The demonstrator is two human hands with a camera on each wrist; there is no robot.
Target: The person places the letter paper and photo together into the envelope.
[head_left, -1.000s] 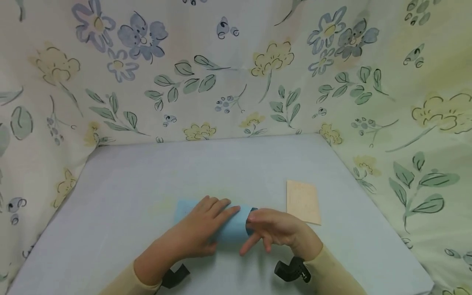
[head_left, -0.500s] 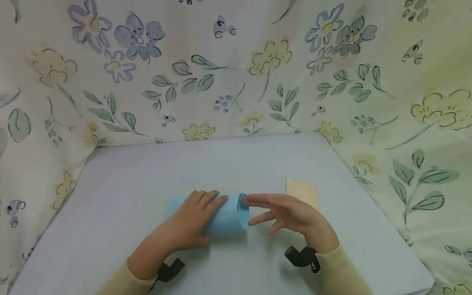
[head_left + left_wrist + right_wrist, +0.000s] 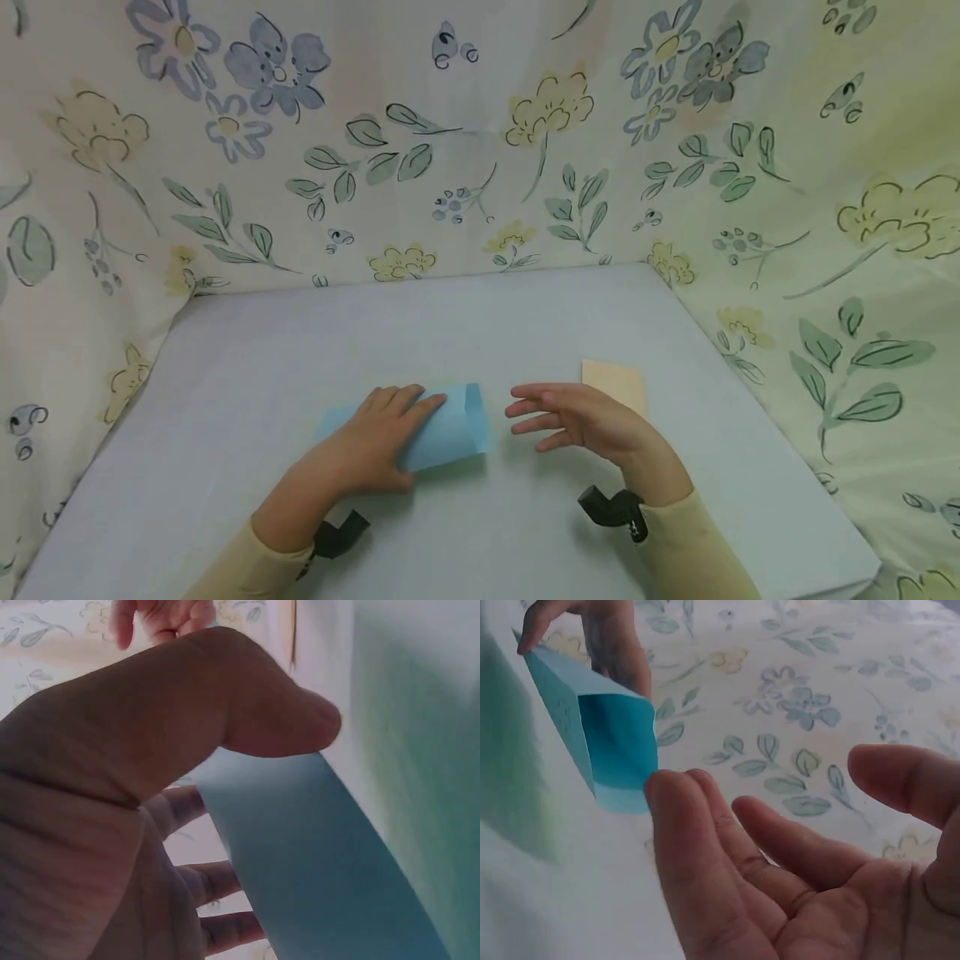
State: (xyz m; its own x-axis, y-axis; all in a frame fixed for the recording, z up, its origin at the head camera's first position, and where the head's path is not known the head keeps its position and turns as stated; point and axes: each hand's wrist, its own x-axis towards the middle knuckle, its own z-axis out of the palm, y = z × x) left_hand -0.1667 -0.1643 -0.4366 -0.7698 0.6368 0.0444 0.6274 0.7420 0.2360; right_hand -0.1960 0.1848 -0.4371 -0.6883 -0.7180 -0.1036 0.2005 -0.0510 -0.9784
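Note:
A light blue paper tube [image 3: 444,435] lies across the middle front of the table, its squarish mouth facing right. My left hand [image 3: 371,446] holds it from above, thumb on the near side and fingers over the far side, covering its middle. The left wrist view shows the thumb bent over the blue paper [image 3: 315,855] with fingertips behind it. To the right of the mouth, my right hand [image 3: 588,421] hovers with spread, relaxed fingers and nothing in them. In the right wrist view the tube's hollow mouth [image 3: 619,746] is seen just past the fingertips.
A tan rectangular card [image 3: 618,382] lies behind my right hand, partly covered by it. The white table [image 3: 420,325] is bordered at the back and sides by floral fabric [image 3: 465,100]. Black wrist cameras [image 3: 611,507] hang under both forearms.
My right hand has drawn back to the right, off the tube's mouth. My left hand and the tube have shifted left and slightly away, and more of the opening shows.

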